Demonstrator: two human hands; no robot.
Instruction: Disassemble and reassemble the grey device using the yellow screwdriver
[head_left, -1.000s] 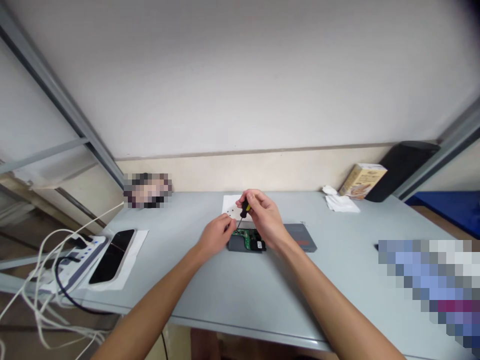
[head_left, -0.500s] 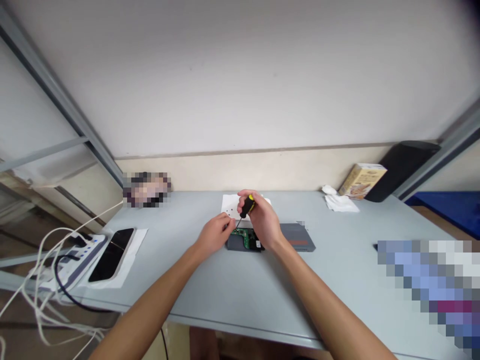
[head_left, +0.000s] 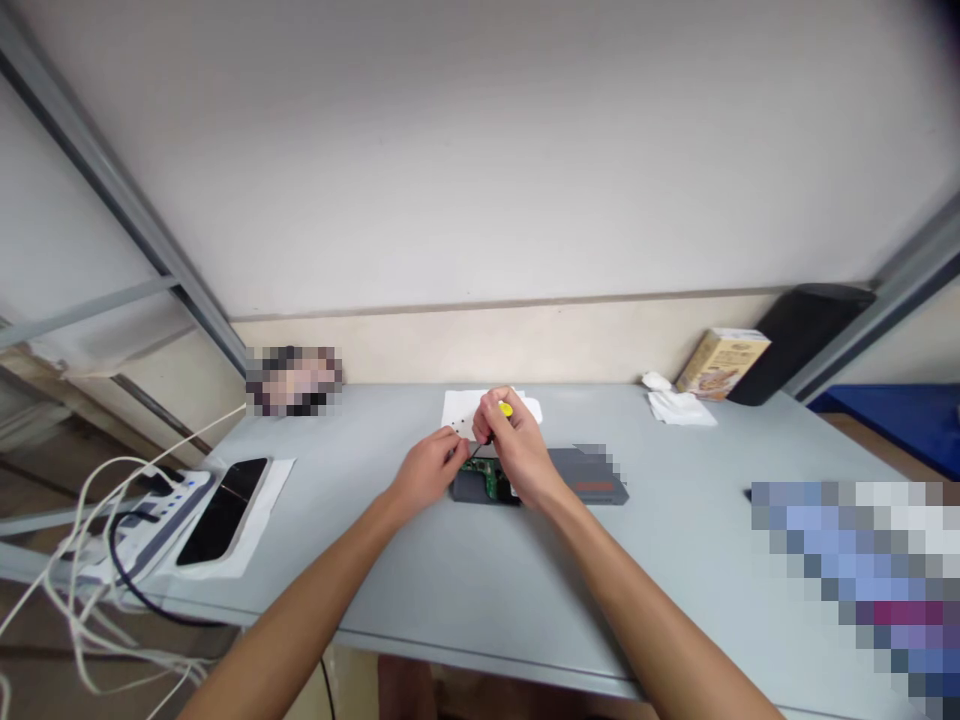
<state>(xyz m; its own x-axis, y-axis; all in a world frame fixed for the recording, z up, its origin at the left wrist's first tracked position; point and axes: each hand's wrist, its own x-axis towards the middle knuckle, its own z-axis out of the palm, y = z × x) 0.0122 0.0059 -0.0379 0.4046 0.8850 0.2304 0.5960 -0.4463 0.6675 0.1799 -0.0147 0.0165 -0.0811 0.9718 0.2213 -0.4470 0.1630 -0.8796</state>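
Observation:
My right hand [head_left: 516, 440] is closed round a screwdriver [head_left: 506, 409] with a black and yellow handle. Its thin shaft slants down and left to a green circuit board [head_left: 489, 480]. The board lies in an opened dark grey device [head_left: 592, 476] flat on the table, partly covered by my right hand. At the device's left end is my left hand [head_left: 431, 468], fingertips pinched together close to the screwdriver's tip. What those fingers hold, if anything, is hidden. Behind both hands, white paper [head_left: 455, 408] carries several small dark specks.
On the left are a phone [head_left: 225, 510] on white paper and a power strip [head_left: 161, 520] with tangled white cables [head_left: 79, 610]. Crumpled tissue [head_left: 679, 408], a yellowish box [head_left: 721, 363] and a black cylindrical object [head_left: 806, 340] stand at the back right of the table [head_left: 465, 600].
My right hand has shifted its grip, its fingers now wrapped further over the screwdriver's handle so less of the black part shows. My left hand stays in nearly the same place.

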